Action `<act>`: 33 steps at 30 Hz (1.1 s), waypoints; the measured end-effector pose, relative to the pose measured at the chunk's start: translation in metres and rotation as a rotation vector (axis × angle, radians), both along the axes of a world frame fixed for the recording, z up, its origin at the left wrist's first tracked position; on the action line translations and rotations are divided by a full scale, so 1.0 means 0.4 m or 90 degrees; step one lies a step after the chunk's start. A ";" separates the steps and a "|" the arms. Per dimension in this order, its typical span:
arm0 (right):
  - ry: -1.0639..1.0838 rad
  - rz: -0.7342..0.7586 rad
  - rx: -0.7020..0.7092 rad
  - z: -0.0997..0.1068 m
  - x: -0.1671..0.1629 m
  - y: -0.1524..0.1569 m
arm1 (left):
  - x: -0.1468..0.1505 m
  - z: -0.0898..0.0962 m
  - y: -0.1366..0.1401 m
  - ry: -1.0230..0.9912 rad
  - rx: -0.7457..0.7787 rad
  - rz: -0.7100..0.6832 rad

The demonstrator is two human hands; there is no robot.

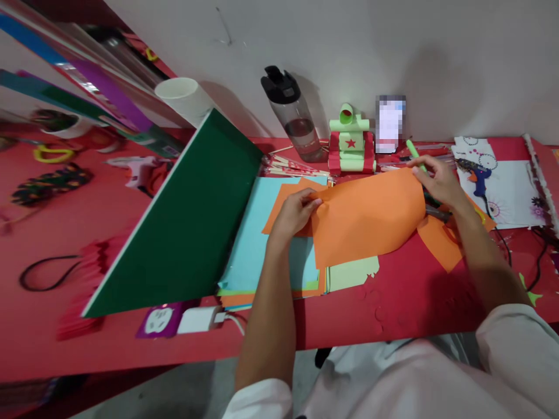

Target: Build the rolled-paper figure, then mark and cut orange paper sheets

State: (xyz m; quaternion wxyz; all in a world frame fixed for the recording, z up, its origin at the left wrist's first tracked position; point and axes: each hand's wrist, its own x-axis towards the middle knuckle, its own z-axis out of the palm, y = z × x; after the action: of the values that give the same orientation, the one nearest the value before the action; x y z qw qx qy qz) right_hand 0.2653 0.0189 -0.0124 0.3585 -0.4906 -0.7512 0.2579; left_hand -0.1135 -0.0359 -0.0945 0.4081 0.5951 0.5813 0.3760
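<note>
An orange sheet of paper [367,218] is held up between both hands over the red table. My left hand [293,214] pinches its upper left corner, closed on it. At the upper right corner my right hand [439,177] grips the same sheet, and a light green stick or pen [411,148] pokes up beside its fingers. Beneath the left hand lies a stack of coloured paper with a light blue sheet [248,244] on top and orange pieces [279,203] over it. Under my right forearm are cut orange pieces [441,241] and partly hidden scissors [438,213].
A green board [187,233] leans up left of the stack. Behind stand a water bottle [297,119], a green-and-red paper model [351,142] and a phone [390,123]. Glue guns [480,177] [137,170] lie at both sides. A white charger [198,320] sits at the front edge.
</note>
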 end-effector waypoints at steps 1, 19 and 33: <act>0.008 0.003 -0.019 -0.019 -0.004 -0.003 | 0.001 -0.002 0.001 0.055 0.021 0.009; -0.231 -0.073 -0.001 -0.040 -0.009 -0.097 | 0.039 0.002 -0.012 0.224 0.136 0.126; 0.315 0.199 -0.314 -0.050 -0.201 -0.174 | 0.239 0.090 -0.080 0.292 0.272 -0.295</act>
State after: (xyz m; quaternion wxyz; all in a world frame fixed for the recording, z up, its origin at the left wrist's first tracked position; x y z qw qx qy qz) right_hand 0.1848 -0.0508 -0.0324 0.3564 -0.3649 -0.6231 0.5929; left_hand -0.0181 -0.0680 -0.0586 0.2086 0.8507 0.4163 0.2437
